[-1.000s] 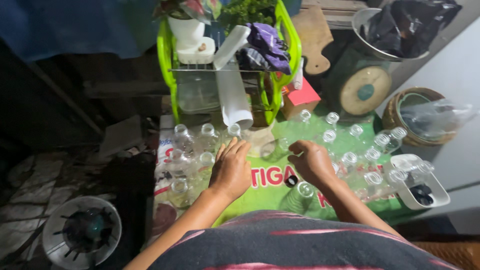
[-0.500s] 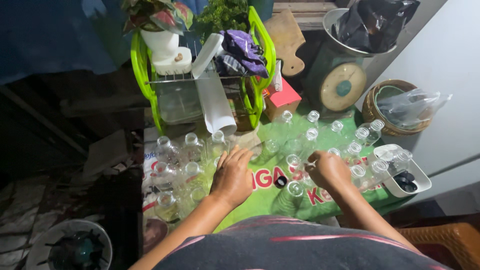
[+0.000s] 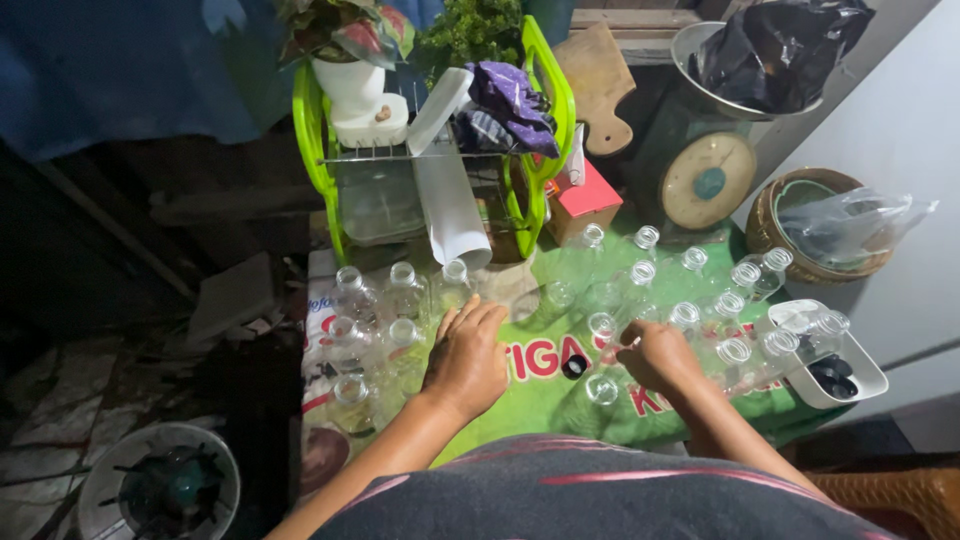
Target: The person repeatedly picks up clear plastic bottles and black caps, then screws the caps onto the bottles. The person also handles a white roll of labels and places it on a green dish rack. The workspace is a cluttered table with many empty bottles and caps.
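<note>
**Hands working among clear bottles on a green cloth**

Both hands are resting low. Left hand (image 3: pixel 466 358) is lying flat, fingers spread, touching the cloth beside a cluster of clear bottles (image 3: pixel 375 320) on the left. Right hand (image 3: pixel 655 355) is curling around something small; what it holds, I cannot tell. A black cap (image 3: pixel 574 367) is lying between them. Far behind, a green dish rack (image 3: pixel 535 110) is standing.

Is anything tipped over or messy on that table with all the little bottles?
Mostly tidy: the clear bottles stand upright. One small black cap lies loose on the green cloth between the left hand and right hand, while other black caps sit in the white tray.
</note>
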